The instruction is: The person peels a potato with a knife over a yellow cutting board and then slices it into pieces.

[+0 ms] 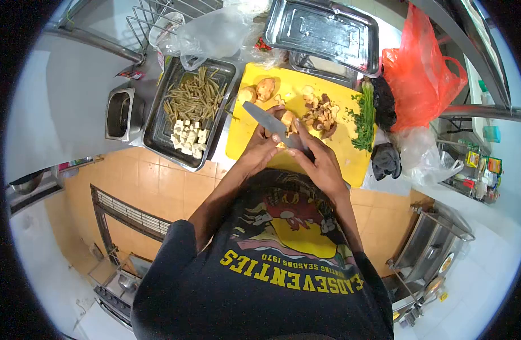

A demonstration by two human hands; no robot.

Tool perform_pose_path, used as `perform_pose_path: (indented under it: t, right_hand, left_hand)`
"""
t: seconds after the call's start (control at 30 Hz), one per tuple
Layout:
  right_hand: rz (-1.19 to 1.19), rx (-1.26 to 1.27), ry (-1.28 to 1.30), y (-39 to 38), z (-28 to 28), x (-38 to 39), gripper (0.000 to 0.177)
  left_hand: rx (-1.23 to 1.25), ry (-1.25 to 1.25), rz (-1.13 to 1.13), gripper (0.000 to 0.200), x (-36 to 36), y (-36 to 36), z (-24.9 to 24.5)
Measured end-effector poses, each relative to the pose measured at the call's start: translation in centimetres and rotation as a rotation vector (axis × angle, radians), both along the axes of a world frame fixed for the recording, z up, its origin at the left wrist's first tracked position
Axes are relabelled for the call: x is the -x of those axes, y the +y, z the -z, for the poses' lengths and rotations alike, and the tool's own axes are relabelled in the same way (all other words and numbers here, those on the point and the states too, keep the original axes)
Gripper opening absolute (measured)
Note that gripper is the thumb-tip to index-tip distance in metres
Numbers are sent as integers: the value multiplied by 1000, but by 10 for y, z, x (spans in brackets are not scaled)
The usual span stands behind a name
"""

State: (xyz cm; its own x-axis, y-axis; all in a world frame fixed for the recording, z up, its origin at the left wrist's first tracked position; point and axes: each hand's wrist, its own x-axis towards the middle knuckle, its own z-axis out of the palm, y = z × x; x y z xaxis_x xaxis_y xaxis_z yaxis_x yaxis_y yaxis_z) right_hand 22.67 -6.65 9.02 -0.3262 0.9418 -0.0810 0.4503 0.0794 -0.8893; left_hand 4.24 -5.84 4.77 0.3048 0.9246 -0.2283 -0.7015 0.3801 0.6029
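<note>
A wide-bladed knife (264, 118) points up and left over the yellow cutting board (243, 141). My right hand (320, 164) is closed at its lower end, where the handle is hidden. Close to the blade, my left hand (260, 152) has its fingers drawn together, with a small yellow potato piece (281, 145) at the tips. A partly peeled potato chunk (287, 118) shows just beyond the blade. Farther up the board lie potatoes (265, 89). A heap of brown-and-yellow peelings (323, 116) sits to the right, beside green herbs (363, 119).
On the left stands a dark tray (214, 136) holding cut green beans (195, 96) and white cubes (189, 137). A small metal container (120, 113) is beside it. Behind the board are an upper metal tray (323, 35) and plastic bags (215, 37). A red bag (419, 73) is at right.
</note>
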Motion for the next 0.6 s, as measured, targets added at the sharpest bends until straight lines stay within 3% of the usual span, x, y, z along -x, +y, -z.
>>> perform_pose_path:
  t: [0.37,0.43,0.6]
  right_hand:
    - [18,77,29,5,-5,5,51]
    - [7,137,76,9,-5,3,50]
    - [104,264,88,16,3,-10,56]
  left_hand:
    - [-41,152,-68,70,-14,-12,25]
    - [59,107,-69,71,-17,-17,26]
    - [115,61,55,44,-4,9,-8]
